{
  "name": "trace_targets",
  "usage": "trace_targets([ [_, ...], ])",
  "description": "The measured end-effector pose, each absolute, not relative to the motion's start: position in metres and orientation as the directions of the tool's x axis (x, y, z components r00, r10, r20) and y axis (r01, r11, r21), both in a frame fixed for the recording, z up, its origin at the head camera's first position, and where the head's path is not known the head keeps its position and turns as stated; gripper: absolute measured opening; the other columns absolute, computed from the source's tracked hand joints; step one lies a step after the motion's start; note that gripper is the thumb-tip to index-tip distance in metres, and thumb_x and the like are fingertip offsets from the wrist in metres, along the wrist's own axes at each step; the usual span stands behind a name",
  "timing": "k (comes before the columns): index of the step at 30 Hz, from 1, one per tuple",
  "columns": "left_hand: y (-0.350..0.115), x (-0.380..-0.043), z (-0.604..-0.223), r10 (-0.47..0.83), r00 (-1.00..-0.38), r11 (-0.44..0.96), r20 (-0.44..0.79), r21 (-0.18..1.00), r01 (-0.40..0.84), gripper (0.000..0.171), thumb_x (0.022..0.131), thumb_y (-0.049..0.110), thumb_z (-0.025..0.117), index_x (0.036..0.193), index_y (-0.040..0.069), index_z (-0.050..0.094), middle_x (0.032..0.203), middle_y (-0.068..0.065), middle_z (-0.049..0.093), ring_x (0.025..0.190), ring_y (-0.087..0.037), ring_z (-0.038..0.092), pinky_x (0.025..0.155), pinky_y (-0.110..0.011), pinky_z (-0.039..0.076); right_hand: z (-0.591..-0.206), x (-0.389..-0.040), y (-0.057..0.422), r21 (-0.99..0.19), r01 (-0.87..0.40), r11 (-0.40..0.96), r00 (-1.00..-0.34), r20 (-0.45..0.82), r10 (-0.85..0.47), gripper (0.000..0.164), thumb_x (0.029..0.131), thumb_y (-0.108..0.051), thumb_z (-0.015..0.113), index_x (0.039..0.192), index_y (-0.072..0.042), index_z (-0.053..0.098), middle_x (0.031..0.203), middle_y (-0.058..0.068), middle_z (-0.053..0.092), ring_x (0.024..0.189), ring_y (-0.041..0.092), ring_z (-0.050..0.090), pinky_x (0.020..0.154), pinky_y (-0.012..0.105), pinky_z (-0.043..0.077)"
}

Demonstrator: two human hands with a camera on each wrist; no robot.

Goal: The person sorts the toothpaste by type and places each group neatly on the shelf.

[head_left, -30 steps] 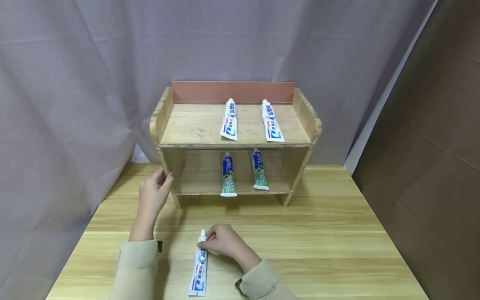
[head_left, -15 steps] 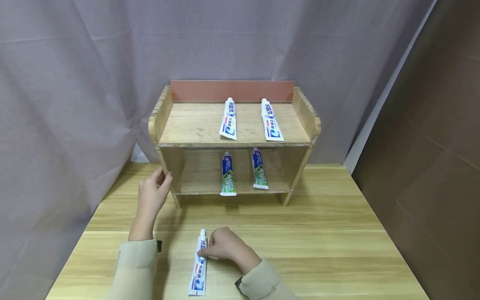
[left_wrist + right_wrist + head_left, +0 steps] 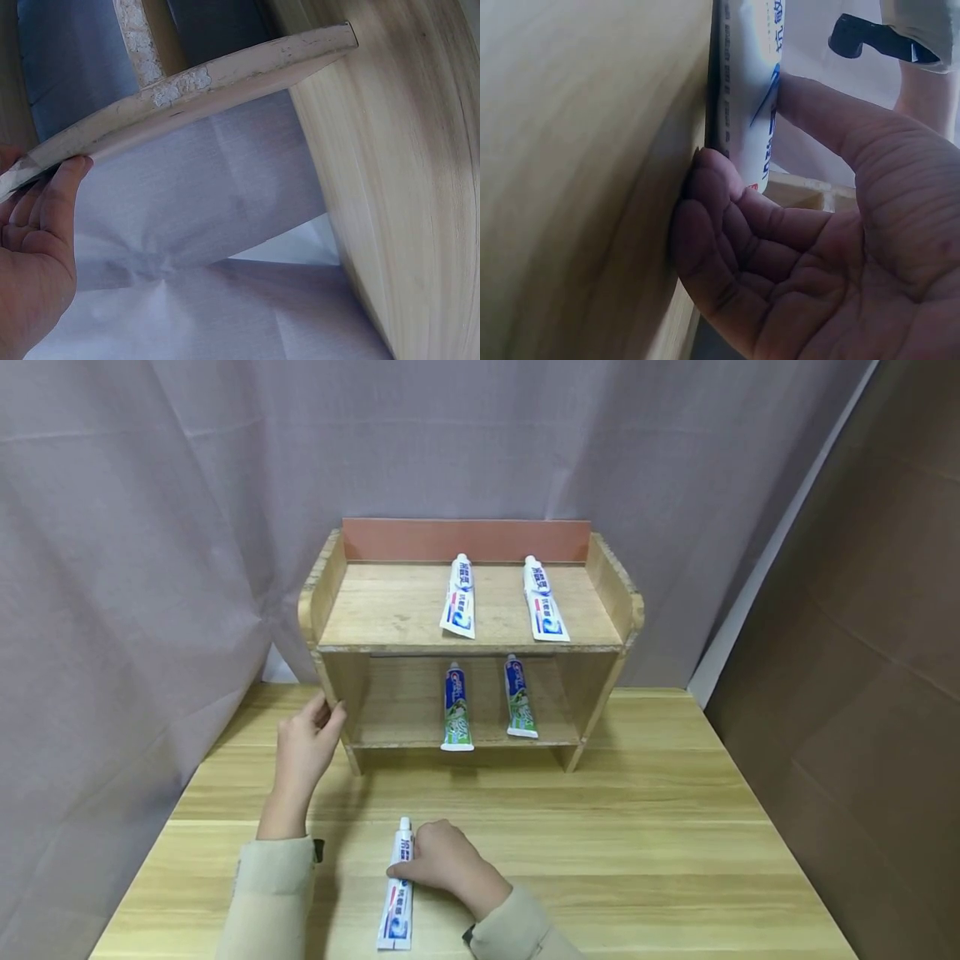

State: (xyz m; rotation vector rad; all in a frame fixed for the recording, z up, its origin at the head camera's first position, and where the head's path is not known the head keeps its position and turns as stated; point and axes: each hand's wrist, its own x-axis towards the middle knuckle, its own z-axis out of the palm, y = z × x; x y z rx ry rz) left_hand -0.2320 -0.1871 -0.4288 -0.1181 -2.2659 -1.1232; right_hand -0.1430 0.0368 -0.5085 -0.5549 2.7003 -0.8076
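A white toothpaste tube (image 3: pixel 396 914) with blue lettering lies on the table near its front, cap pointing away. Across its upper half my right hand (image 3: pixel 450 860) pinches it. The right wrist view has the thumb on the printed face of the tube (image 3: pixel 746 75) and the curled fingers (image 3: pixel 705 225) low at its side, against the tabletop. Further back, my left hand (image 3: pixel 306 743) grips the front edge of the left side panel of a two-tier wooden shelf (image 3: pixel 390 610). In the left wrist view, thumb and fingers lie on either side of that panel (image 3: pixel 225 71).
Two white toothpaste tubes (image 3: pixel 459 602) lie on the upper tier. Two blue-and-green tubes (image 3: pixel 456 710) lie on the lower tier, their ends near its front edge. Grey curtain (image 3: pixel 187 485) hangs behind the wooden table (image 3: pixel 675 827), and a brown panel (image 3: pixel 847 652) stands right.
My right hand has slid down from near the cap toward the middle of the white tube, its thumb now farther across it. The left hand stays on the shelf panel.
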Motion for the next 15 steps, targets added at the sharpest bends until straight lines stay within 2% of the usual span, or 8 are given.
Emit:
trace_targets([
  [6,-0.1869,-0.2326,-0.4279,-0.177,-0.817,0.632,0.549,0.7,0.333,0.02,0.097,0.02,0.065,0.109,0.005,0.073,0.104,-0.021,0.073,0.095,-0.036,0.073,0.081,-0.046,0.062,-0.5064,-0.1438,0.0355,-0.526,-0.296,0.797,-0.892,-0.147,-0.428,0.05,0.078,-0.045,0.082,0.051,-0.019,0.047,0.044,-0.011,0.034,0.041,0.007,0.031,0.037,0.023,0.027],
  [15,-0.1869,-0.2325,-0.4292,-0.176,-0.812,0.637,0.557,0.693,0.337,0.018,0.097,0.019,0.065,0.106,0.005,0.072,0.103,-0.021,0.073,0.094,-0.037,0.073,0.081,-0.046,0.062,-0.5062,-0.1448,0.0375,-0.573,-0.25,0.781,-0.886,-0.19,-0.423,0.043,0.075,-0.029,0.083,0.051,-0.017,0.049,0.043,-0.009,0.045,0.038,0.005,0.04,0.035,0.02,0.029],
])
